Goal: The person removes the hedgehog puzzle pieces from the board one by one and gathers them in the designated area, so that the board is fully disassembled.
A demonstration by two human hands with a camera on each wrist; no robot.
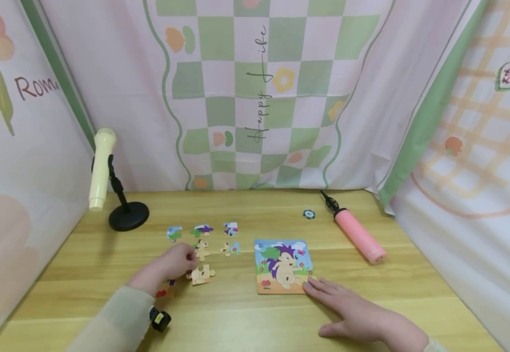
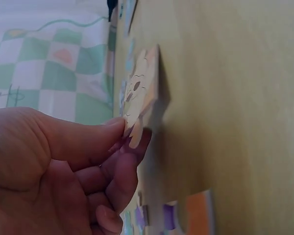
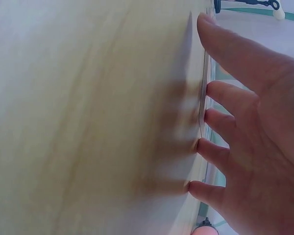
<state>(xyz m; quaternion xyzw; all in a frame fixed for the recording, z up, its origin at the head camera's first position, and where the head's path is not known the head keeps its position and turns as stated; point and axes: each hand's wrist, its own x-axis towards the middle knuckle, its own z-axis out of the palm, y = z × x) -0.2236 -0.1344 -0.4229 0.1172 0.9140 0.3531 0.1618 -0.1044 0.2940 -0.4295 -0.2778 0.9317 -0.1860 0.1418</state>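
Head view: right hand (image 1: 360, 313) is lying flat at lower right, fingers spread, tips touching the puzzle board (image 1: 283, 266) at its near corner. Left hand (image 1: 173, 264) is pinching a tan puzzle piece (image 1: 203, 274) by its edge, center-left. Loose pieces (image 1: 202, 237) are lying just behind. The thin pinch could slip, dropping the piece. Pink pump (image 1: 358, 234) is lying farther right.

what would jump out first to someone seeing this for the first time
The hedgehog puzzle board lies mid-table with the right hand flat at its near corner. To its left, the left hand pinches a tan puzzle piece among loose pieces. A pink pump lies at the right.
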